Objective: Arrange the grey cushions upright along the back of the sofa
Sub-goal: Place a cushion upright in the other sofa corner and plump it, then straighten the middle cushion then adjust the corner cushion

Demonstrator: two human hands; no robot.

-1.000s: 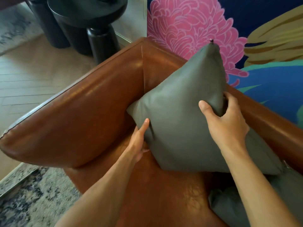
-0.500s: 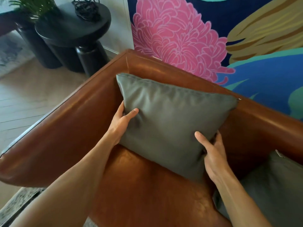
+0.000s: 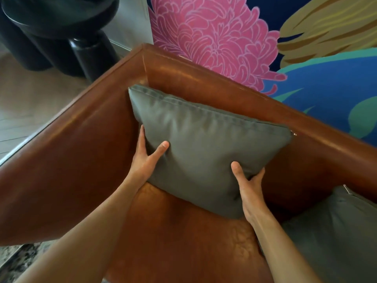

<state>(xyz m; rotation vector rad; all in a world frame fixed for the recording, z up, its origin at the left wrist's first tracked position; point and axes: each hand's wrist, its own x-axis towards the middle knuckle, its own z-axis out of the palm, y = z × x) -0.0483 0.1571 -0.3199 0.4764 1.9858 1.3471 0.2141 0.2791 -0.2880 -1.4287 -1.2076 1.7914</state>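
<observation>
A grey cushion (image 3: 206,144) stands upright in the left corner of the brown leather sofa (image 3: 214,80), its top seam level and close to the backrest. My left hand (image 3: 145,160) grips its left edge, thumb on the front face. My right hand (image 3: 250,186) grips its lower right corner, thumb in front and fingers behind. A second grey cushion (image 3: 334,233) lies on the seat at the right, partly cut off by the frame edge.
The sofa's left armrest (image 3: 67,144) runs along the left. Behind the backrest is a wall mural (image 3: 220,37) with a pink flower. A black round side table (image 3: 61,27) stands on the wood floor beyond the armrest. A patterned rug (image 3: 18,260) shows at bottom left.
The cushion was turned from standing on one corner to standing square and pushed back into the sofa corner. My left hand shifted up its left edge; my right hand moved down to its lower right corner.
</observation>
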